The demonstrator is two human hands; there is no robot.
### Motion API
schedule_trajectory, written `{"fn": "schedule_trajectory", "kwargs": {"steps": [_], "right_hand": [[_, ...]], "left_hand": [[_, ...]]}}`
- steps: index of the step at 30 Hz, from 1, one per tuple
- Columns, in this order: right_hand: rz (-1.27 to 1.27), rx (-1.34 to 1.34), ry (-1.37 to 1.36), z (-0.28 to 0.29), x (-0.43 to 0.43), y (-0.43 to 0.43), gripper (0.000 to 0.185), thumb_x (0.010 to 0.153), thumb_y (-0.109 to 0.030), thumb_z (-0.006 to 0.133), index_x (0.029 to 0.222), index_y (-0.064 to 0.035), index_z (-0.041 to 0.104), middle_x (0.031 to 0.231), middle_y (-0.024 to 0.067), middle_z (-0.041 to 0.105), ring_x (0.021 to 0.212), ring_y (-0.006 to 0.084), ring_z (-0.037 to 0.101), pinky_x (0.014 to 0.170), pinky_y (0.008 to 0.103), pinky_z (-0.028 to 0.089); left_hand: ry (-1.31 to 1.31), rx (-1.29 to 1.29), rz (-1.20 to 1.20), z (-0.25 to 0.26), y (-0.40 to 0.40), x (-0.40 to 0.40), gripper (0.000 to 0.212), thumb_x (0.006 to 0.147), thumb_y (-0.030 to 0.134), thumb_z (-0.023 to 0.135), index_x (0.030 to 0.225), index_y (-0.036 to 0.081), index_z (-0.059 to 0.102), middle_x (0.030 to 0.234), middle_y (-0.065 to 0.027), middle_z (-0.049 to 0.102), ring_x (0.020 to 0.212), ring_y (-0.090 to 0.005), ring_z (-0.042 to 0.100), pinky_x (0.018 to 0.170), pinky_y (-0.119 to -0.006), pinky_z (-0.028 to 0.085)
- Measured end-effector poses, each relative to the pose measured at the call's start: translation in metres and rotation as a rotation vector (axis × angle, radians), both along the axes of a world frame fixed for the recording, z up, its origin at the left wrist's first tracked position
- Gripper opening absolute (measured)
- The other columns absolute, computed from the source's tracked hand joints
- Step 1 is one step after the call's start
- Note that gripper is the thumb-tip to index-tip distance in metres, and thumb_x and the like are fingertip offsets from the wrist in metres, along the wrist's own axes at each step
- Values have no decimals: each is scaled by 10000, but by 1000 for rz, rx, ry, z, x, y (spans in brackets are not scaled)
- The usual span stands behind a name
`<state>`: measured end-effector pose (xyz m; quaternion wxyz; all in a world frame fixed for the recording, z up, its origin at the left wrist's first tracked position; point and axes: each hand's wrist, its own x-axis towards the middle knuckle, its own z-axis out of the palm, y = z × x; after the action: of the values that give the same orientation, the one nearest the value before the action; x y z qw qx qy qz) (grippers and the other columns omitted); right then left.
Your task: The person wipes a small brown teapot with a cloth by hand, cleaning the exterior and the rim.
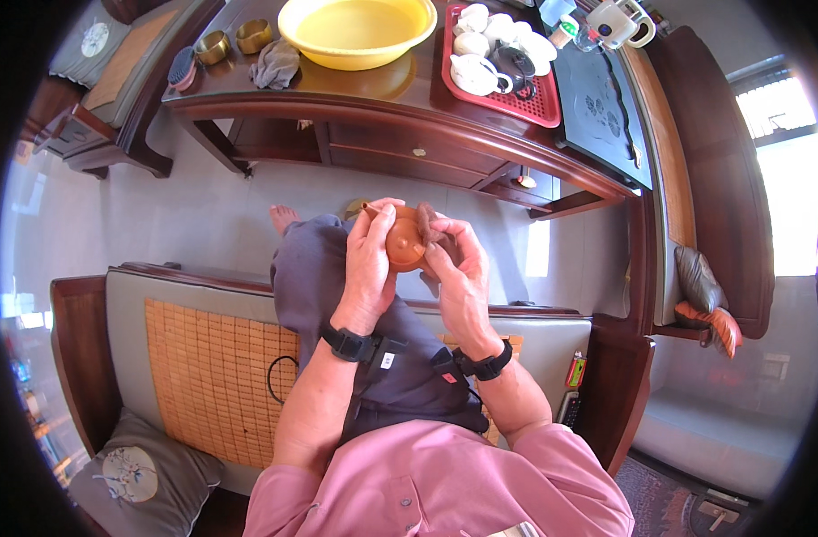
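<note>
An orange-brown clay teapot [405, 243] is held above my lap, its lid on and its spout pointing up and to the left. My left hand [371, 265] grips the pot's left side near the spout. On the right, my right hand [459, 268] holds a brown cloth [428, 225] against the teopot's side, with part of the cloth hanging below the fingers. The handle is hidden by the cloth and the fingers.
Before me stands a dark wooden table [395, 101] with a yellow basin [358, 60], a grey cloth [275, 65], brass-coloured bowls [253, 37], a brush [182, 68], a red tray [550, 114] of teapots and a black tea tray [597, 107]. A remote control [569, 408] lies on the bench.
</note>
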<state>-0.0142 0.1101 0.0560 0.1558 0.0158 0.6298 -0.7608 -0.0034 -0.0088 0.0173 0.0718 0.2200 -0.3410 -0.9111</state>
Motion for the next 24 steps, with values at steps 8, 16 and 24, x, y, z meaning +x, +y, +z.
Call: {"fn": "schedule_trajectory", "kwargs": {"steps": [8, 16, 24], "right_hand": [[-29, 61, -18, -4, -13, -3, 129, 956, -95, 597, 1072, -38, 583, 1012, 21, 601, 886, 74, 542, 715, 213, 473], [-127, -126, -135, -6, -17, -3, 168, 971, -140, 607, 1091, -27, 576, 1007, 35, 610, 886, 88, 569, 755, 234, 513], [-21, -203, -91, 1, -8, 2, 283, 899, 17, 579, 1179, -22, 572, 1124, 41, 602, 991, 102, 576, 849, 243, 509]], "left_hand": [[-17, -96, -15, 3, 1, 1, 214, 1030, 228, 479, 1125, 70, 588, 1059, -67, 623, 958, -153, 650, 823, -286, 562], [120, -148, 22, 2, 10, 2, 485, 922, 225, 696, 1307, 71, 444, 1156, -94, 566, 1064, -195, 613, 914, -326, 542], [135, -73, 66, 8, 0, 4, 461, 936, 198, 614, 1335, 49, 436, 1199, -108, 572, 1105, -211, 595, 969, -347, 508]]}}
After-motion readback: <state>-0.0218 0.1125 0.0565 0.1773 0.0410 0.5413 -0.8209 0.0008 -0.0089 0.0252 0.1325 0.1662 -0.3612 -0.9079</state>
